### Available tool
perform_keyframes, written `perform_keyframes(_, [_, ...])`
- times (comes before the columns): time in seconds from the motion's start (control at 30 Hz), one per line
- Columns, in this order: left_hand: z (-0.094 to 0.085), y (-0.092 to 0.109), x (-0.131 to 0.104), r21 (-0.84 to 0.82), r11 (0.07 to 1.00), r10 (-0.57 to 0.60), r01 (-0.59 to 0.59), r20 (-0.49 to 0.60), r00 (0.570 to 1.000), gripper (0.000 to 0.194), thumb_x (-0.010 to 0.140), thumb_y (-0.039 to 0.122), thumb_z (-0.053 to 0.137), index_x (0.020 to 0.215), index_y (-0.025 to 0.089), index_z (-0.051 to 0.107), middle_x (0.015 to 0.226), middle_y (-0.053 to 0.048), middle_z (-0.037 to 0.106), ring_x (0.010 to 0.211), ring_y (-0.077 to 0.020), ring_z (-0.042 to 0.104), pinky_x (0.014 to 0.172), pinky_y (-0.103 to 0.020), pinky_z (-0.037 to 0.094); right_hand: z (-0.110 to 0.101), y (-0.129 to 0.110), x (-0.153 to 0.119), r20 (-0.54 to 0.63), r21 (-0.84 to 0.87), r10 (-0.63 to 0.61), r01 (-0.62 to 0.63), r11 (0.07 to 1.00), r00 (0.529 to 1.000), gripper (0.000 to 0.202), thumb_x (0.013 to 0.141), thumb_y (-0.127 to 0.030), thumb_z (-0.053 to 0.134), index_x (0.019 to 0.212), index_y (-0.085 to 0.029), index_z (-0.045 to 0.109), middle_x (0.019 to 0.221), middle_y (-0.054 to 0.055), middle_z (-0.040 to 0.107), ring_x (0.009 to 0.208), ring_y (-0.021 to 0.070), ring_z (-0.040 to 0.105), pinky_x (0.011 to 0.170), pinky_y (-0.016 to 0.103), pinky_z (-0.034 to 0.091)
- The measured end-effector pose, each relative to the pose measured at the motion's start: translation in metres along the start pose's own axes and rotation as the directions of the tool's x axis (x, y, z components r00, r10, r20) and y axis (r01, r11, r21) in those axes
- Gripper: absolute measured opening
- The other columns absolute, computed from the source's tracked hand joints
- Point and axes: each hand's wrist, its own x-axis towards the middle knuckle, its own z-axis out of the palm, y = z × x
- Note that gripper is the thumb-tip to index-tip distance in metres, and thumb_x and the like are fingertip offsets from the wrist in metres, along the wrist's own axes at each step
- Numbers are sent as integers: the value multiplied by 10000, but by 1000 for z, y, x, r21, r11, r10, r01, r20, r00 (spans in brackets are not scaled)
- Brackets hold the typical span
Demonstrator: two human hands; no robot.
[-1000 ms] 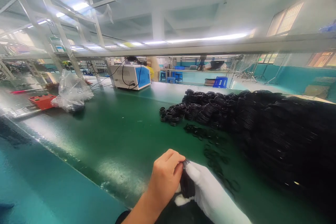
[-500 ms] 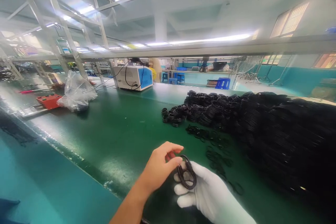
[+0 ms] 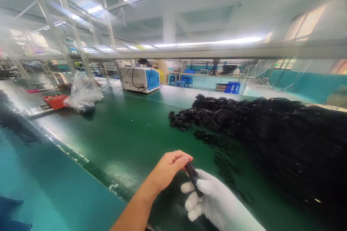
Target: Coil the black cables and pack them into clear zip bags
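L hand (image 3: 168, 166) pinching blk coil (image 3: 192, 174) at top, gloved R hand (image 3: 213, 194) gripping lower end. Loose pinch = coil cd splay, drop on counter (image 3: 121, 140) imo.

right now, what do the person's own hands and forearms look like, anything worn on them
The left hand is ungloved, and its visible forearm has no sleeve. The right hand wears a white, soft-looking fabric glove covering its fingers, with no visible markings.

Black coil (image 3: 192, 174), seen edge-on
Its slim parallel strands lean leftward, top end at the bare left hand (image 3: 166, 171), lower part gripped by the gloved right hand (image 3: 214, 195).
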Motion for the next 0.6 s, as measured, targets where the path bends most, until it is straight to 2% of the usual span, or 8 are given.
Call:
perform_keyframes(0.2, [-2,-6,-8,-38,999,-23,20,-89,996,271,852,376,458,967,203,631,893,-18,630,813,-147,539,765,-270,426,-2,-2,2,-13,-51,-32,31,998,999,368,781,-367,550,1059,-125,533,986,103,575,647,126,569,536,264,476])
perform_keyframes(0.3, [-5,-10,-12,10,999,-32,33,-108,994,274,850,377,453,993,217,622,937,-24,635,846,-164,551,769,-286,431,-1,-6,2,-104,-297,-53,20,955,993,429,734,-385,554,1089,-147,514,907,78,595,603,128,547,538,275,455])
perform_keyframes(0.37, [-7,-11,-15,59,998,-17,25,-134,991,269,841,369,466,1008,224,619,987,-28,632,914,-179,555,816,-295,426,3,-7,2,-234,-596,-118,-46,802,965,445,707,-321,545,1127,-183,494,883,64,611,659,164,566,609,313,468])
perform_keyframes(0.4, [-9,-12,-16,93,995,-8,23,-152,988,266,834,364,475,1009,225,619,1009,-30,629,942,-184,554,836,-298,421,5,-7,2,-275,-744,-178,-92,662,945,462,685,-273,543,1138,-200,498,912,66,616,746,195,578,685,344,473])
perform_keyframes(0.5, [-12,-16,-21,226,974,8,36,-191,982,249,821,353,480,981,231,627,1002,-23,628,929,-180,559,824,-290,423,13,-5,1,-220,-970,-286,-179,163,933,556,611,-144,519,1161,-222,551,1115,83,581,1057,290,488,919,449,382])
perform_keyframes(0.53, [-12,-18,-22,274,961,7,47,-194,981,240,819,348,477,967,235,629,973,-17,630,898,-173,563,795,-283,428,14,-5,1,-191,-982,-263,-182,56,946,605,588,-117,512,1184,-211,553,1145,88,573,1098,309,459,953,471,350])
perform_keyframes(0.57, [-13,-20,-24,317,946,3,59,-191,982,233,818,342,470,954,240,629,944,-9,630,866,-165,563,767,-276,430,15,-5,0,-174,-984,-233,-177,9,957,653,575,-103,508,1220,-200,534,1162,92,569,1116,316,447,970,481,335])
perform_keyframes(0.6, [-13,-21,-25,355,932,-1,69,-187,982,228,819,337,463,946,244,628,921,-1,626,841,-158,560,746,-269,430,13,-6,0,-173,-985,-216,-171,26,961,693,581,-103,504,1268,-198,490,1182,91,562,1126,307,449,977,476,337])
